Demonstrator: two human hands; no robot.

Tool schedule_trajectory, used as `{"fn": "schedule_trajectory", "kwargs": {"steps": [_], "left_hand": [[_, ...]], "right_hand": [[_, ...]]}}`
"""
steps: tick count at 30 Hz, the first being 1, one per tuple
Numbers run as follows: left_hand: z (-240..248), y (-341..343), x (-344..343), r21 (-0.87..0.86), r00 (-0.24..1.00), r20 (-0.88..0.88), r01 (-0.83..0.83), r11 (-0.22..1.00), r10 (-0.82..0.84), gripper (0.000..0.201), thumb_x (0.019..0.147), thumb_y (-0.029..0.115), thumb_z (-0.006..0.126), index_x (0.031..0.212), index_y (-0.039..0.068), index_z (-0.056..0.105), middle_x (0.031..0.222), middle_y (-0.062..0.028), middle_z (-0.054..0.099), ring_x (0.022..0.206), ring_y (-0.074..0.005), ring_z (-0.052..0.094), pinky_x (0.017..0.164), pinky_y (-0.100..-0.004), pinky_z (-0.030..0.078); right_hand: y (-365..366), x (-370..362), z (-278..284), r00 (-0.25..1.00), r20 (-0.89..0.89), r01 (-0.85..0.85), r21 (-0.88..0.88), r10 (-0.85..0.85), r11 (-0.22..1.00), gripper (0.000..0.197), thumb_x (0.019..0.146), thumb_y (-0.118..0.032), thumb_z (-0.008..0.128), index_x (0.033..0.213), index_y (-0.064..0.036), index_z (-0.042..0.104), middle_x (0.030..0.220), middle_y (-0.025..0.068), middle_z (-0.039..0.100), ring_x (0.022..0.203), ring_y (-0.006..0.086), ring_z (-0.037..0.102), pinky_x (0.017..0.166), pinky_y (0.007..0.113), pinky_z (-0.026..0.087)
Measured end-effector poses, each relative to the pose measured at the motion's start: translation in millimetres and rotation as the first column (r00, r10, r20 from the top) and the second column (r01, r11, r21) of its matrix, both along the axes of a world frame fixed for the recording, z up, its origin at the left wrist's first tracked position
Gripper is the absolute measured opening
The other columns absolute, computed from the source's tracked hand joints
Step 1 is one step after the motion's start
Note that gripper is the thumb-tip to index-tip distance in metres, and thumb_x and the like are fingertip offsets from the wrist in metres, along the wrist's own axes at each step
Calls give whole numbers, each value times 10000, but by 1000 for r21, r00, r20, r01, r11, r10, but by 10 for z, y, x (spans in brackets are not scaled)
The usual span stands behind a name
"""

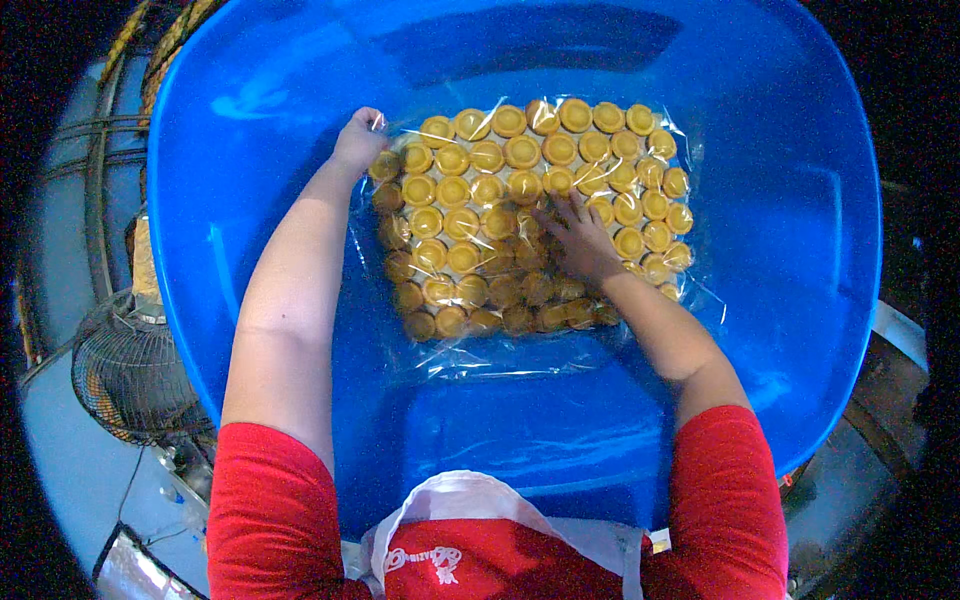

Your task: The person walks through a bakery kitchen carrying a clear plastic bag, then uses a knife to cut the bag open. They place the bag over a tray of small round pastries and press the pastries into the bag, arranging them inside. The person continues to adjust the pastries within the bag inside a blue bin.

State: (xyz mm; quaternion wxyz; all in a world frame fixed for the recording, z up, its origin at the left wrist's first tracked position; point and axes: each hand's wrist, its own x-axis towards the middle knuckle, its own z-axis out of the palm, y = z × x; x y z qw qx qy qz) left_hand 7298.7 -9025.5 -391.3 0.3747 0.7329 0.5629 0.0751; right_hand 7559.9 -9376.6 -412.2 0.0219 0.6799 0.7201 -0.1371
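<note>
A flat, clear plastic bag (480, 358) lies in a big blue tub, with rows of small round yellow tart shells (522, 151) showing through it. At the bag's far left corner is my left hand (360, 140), its fingers closed on the film's edge. My right hand (582, 240) rests on top of the bag, right of its middle, fingers spread over the plastic and the shells beneath. Shade from my arm darkens the shells at the near side and left edge. Glare on the film hides some shells on the right.
The blue tub (790, 200) surrounds the bag with curved, raised walls. Outside it on the left stands a wire-caged fan (135, 370), with ropes (165, 50) farther back. A white apron (480, 492) over my red shirt is at the near edge.
</note>
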Motion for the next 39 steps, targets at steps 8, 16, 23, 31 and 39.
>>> {"fn": "schedule_trajectory", "kwargs": {"steps": [8,16,23,31,39], "left_hand": [[941,-259,136,703,982,-185,100,704,46,329,781,42,686,1081,176,684,970,-98,620,963,-299,607,824,-400,499],[566,-1095,171,492,961,-184,271,827,-206,436,771,139,724,1195,210,652,1319,-124,533,1248,-362,461,988,-495,442],[-309,-918,-162,56,755,-610,345,937,-242,872,835,416,728,1572,284,283,1660,-145,98,1490,-389,217,1189,-450,305],[-149,-732,14,30,826,-543,198,980,-150,763,869,358,673,1542,193,354,1625,-150,247,1428,-386,359,1168,-452,346],[331,-1289,124,-4,801,-354,515,857,-483,674,828,292,694,1459,164,494,1611,-154,287,1458,-374,317,1189,-432,315]], "right_hand": [[-60,19,-132,998,58,-5,24,4,1000,755,831,-298,701,1519,-269,392,1608,141,256,1468,443,232,1105,605,352],[-89,-8,-174,999,33,15,40,-16,999,802,833,-276,701,1545,-263,332,1599,149,266,1466,439,230,1103,608,352],[-104,-13,-222,1000,-9,21,142,-20,990,820,811,-244,714,1540,-244,340,1597,146,263,1454,437,235,1080,614,369],[-16,-34,-170,991,135,38,-126,-21,991,746,862,-277,657,1540,-246,349,1620,120,241,1473,408,226,1090,603,364],[294,38,278,998,-63,-47,-600,12,798,740,894,-418,641,1552,-300,324,1657,92,173,1513,400,158,1145,595,302]]}}
